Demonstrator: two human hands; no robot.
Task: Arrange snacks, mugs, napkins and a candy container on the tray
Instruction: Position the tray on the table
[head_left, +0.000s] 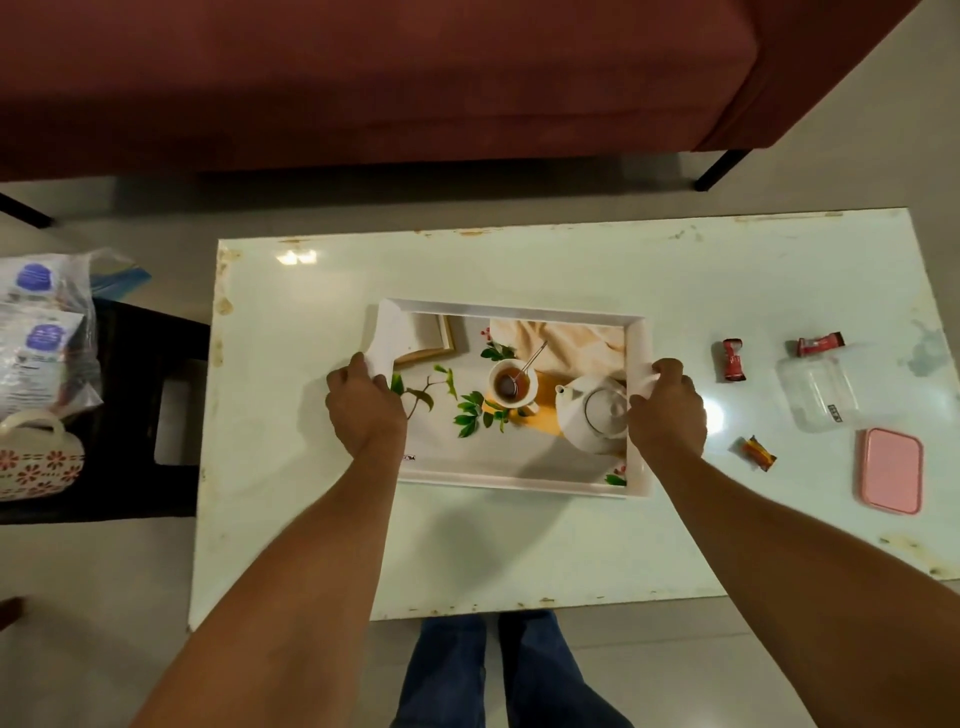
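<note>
Gripping the white tray (511, 480) by its two short rims: left hand (363, 405) clasping the left rim, right hand (667, 408) the right, fingers (667, 369) curling round the edges with tips hiding underneath; sitting mid-frame over the glossy, chipped white desk (519, 260), resting or lifted being hard to tell; showing a printed teapot-and-leaves picture, wrists covering part; lying at the right of the frame, a clear plastic container (818, 387), barely standing out, and a pink rounded lid (892, 470); lying nearby, a red wrapped candy (733, 359), a second red candy (821, 344), an orange candy (758, 453); getting cut off at the left edge, a floral mug (39, 454) and a crinkled plastic bag (44, 332).
</note>
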